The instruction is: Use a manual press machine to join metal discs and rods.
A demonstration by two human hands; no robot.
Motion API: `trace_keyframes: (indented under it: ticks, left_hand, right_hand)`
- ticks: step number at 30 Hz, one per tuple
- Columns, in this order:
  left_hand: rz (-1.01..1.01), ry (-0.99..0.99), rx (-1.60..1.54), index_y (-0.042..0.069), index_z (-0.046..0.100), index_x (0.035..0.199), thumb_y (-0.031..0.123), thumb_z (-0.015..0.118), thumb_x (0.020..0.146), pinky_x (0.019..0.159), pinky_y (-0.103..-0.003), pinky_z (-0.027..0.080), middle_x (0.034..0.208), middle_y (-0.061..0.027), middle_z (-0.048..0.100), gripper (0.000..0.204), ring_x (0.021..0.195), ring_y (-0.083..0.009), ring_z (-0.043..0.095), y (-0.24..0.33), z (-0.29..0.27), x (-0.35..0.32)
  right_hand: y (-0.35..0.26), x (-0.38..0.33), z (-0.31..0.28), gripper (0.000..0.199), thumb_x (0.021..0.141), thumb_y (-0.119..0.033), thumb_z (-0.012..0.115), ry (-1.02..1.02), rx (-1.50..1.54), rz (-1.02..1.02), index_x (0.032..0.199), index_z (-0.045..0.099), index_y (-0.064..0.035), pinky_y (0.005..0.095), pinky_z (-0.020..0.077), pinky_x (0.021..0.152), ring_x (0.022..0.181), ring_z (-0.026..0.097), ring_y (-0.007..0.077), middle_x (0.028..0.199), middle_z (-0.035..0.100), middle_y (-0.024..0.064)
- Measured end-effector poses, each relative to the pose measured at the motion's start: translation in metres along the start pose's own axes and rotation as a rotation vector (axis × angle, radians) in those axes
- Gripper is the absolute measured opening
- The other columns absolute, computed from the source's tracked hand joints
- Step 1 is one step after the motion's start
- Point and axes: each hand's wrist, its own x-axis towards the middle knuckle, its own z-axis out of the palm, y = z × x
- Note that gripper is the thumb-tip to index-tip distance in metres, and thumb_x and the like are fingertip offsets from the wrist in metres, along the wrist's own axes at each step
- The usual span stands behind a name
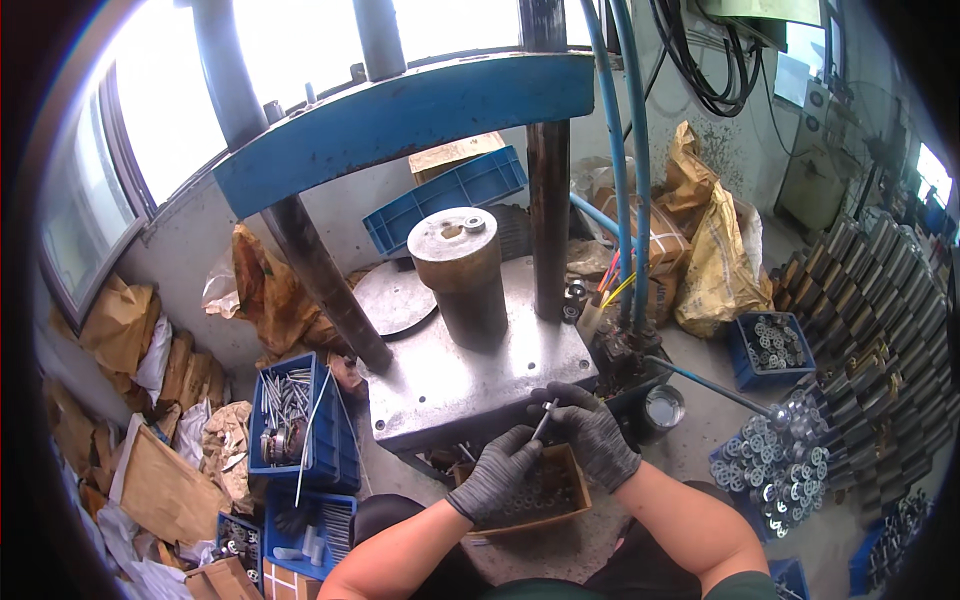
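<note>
On my far left a blue bin (300, 415) holds thin metal rods. My left hand (497, 473), in a gray glove, pinches the low end of a thin metal pin (543, 420) over the small cardboard box (572, 478) of little ring parts. My right hand (592, 432), gloved too, is curled around the pin's top end. The pin sits just in front of the near edge of the press's steel plate (455, 385). I think it is light, stiff and slick, so gripping near both ends feels best. Farther right stand blue trays (742, 352) of round metal parts.
</note>
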Motion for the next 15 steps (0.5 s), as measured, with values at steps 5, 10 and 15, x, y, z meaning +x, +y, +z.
trace_keyframes:
  ticks: [5, 10, 15]
  left_hand:
    - [0.092, 0.061, -0.095, 0.002, 0.064, 0.121, 0.020, 0.062, 0.103, 0.087, -0.028, 0.049, 0.106, -0.0026, 0.065, 0.026, 0.097, -0.0097, 0.057, -0.003, 0.002, 0.002]
    - [0.066, 0.103, -0.139, 0.002, 0.063, 0.123, 0.016, 0.065, 0.101, 0.080, -0.026, 0.052, 0.102, -0.0009, 0.067, 0.027, 0.090, -0.0089, 0.061, -0.022, -0.004, 0.004]
    - [0.055, 0.142, -0.158, 0.002, 0.063, 0.122, 0.017, 0.065, 0.101, 0.077, -0.026, 0.052, 0.101, -0.0008, 0.067, 0.026, 0.088, -0.0085, 0.061, -0.014, 0.001, 0.002]
  right_hand:
    - [0.013, 0.003, -0.005, 0.037, 0.099, -0.013, 0.060, 0.100, 0.108, 0.016, 0.134, 0.058, -0.0032, 0.0337, 0.0568, 0.091, 0.104, 0.069, 0.0199, 0.114, 0.072, 0.0126]
    - [0.006, 0.002, 0.002, 0.036, 0.101, -0.022, 0.062, -0.017, 0.120, 0.103, 0.132, 0.060, -0.0045, 0.0351, 0.0566, 0.091, 0.102, 0.069, 0.0200, 0.111, 0.072, 0.0111]
    - [0.010, 0.005, 0.004, 0.035, 0.102, -0.024, 0.060, -0.014, 0.041, 0.070, 0.131, 0.062, -0.0035, 0.0332, 0.0558, 0.091, 0.099, 0.069, 0.0172, 0.110, 0.073, 0.0101]
